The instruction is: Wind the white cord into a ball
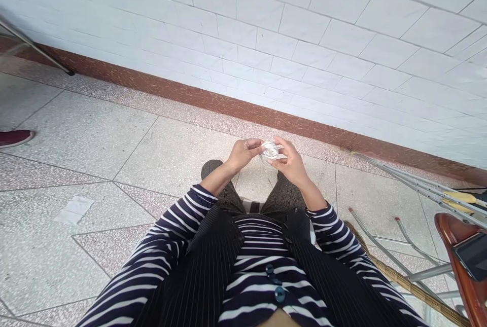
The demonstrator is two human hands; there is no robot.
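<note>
Coil [270, 150], white and wound in loops, sits between your two hands, held up over the gap between your knees. Nearest to you are your striped shirt [247, 261], with dark buttons down the front, and the black vest [205, 276] open over it. Past them your dark trousers [228, 196] show, knees apart. Your left hand [243, 155] pinches the coil's left edge between thumb and finger. Your right hand [291, 162] has its fingers curved about the coil's right side, thumb at the lower edge, gripping it too, with white strands showing between the fingers.

Close by on your right, a phone [474, 255] lies on a red-brown wooden seat [442, 226]. Beside that are a woven edge [395, 271] and metal legs [403, 243] with red tips. A little farther out, metal bars [407, 176] with holes slant toward the wall, a yellow piece [459, 197] on them.

On the speckled floor [91, 132] to your left lies a white paper [76, 209]; beyond it a dark red shoe [15, 138] pokes into view. Farthest off, a brown skirting [171, 83] runs beneath the white tiled wall [266, 17], with a metal leg [45, 52] near it at far left.
</note>
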